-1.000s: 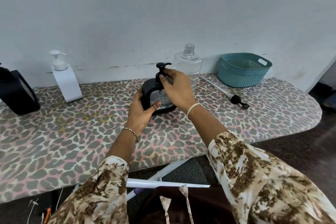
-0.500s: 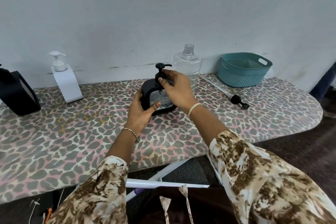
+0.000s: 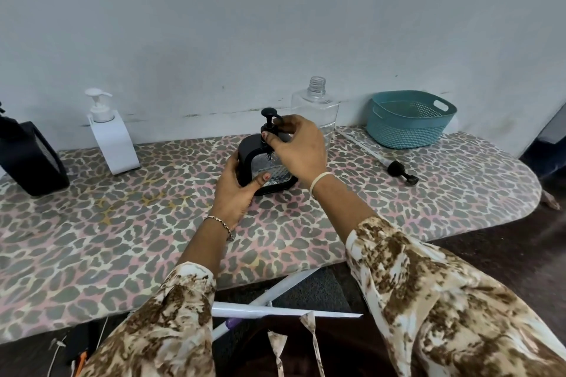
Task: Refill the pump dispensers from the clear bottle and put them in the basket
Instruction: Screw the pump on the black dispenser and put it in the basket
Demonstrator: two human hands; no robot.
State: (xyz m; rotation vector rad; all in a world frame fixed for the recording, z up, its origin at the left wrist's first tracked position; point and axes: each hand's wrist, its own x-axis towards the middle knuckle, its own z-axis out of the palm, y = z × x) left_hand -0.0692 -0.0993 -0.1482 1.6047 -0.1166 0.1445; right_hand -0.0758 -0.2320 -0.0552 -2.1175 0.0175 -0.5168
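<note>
A black-framed pump dispenser (image 3: 248, 153) with a clear ribbed front stands upright mid-board. My left hand (image 3: 237, 187) grips its left side and base. My right hand (image 3: 298, 147) pinches the collar of its black pump head (image 3: 269, 113) from the right. Directly behind stands the clear bottle (image 3: 318, 107), uncapped and partly hidden by my right hand. A white pump dispenser (image 3: 111, 138) stands at the back left. The teal basket (image 3: 409, 131) sits at the back right, with nothing visible inside.
A loose black pump with a long white tube (image 3: 395, 167) lies between the clear bottle and the basket. Another black dispenser (image 3: 29, 156) stands at the far left edge. The leopard-print board (image 3: 122, 239) ends in a rounded right edge; the wall runs behind.
My right hand's fingers have shifted slightly around the pump collar, a small twisting motion. The dispenser and my left hand have stayed in place.
</note>
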